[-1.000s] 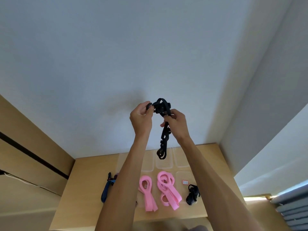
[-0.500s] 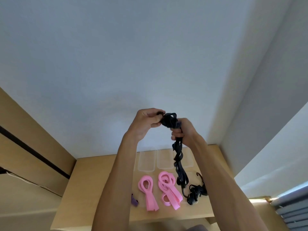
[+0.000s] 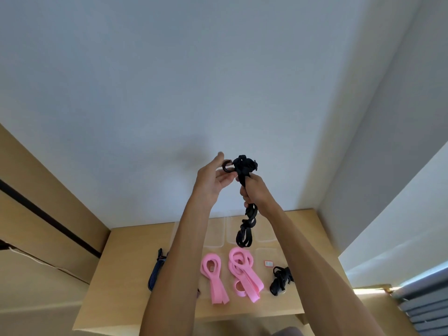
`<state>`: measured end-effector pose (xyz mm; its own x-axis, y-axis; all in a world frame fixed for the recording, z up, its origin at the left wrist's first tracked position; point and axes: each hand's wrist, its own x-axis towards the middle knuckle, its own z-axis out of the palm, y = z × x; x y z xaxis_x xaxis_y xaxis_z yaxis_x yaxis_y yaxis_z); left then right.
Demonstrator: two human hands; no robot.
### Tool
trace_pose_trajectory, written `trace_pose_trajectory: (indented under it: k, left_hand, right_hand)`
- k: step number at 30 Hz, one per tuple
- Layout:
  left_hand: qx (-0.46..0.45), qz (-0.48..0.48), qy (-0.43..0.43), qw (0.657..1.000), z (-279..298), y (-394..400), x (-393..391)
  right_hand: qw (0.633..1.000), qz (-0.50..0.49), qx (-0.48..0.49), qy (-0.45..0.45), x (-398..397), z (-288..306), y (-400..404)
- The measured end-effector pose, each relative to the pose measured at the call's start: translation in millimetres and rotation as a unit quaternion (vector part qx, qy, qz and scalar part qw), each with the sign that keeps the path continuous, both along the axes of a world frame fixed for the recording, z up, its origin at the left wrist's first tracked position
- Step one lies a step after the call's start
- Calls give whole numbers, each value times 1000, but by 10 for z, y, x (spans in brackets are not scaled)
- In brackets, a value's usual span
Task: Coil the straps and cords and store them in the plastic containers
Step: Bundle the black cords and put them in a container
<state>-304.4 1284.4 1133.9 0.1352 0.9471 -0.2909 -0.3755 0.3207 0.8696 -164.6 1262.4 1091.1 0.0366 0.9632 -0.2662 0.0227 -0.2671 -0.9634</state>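
Bright daylight from the right; wide-angle edges bend.

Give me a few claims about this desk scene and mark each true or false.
1. The right hand grips the black cord. True.
2. The cord bundle rests on the desk. False: it hangs in the air above it.
3. Pink straps lie on the desk. True.
4. The pink straps sit inside the containers. False: they lie in front of them.
5. Another black cord lies right of the pink straps. True.
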Motion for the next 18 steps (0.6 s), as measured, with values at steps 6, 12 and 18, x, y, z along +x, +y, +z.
trace_pose_trajectory:
  k: [6,12,18]
  left_hand:
    - [-16,4,-12,1000,-45,20,-74]
    - [-2,-42,67,997,-73,12,-86]
    - [45,-211,257,942,13,10,-148]
  right_hand:
    - [998,-11,-8,62,-9,-122,-45]
    - [993,-71,55,78,41,-191,-6]
    - [980,-79,132,125,185,-161,27]
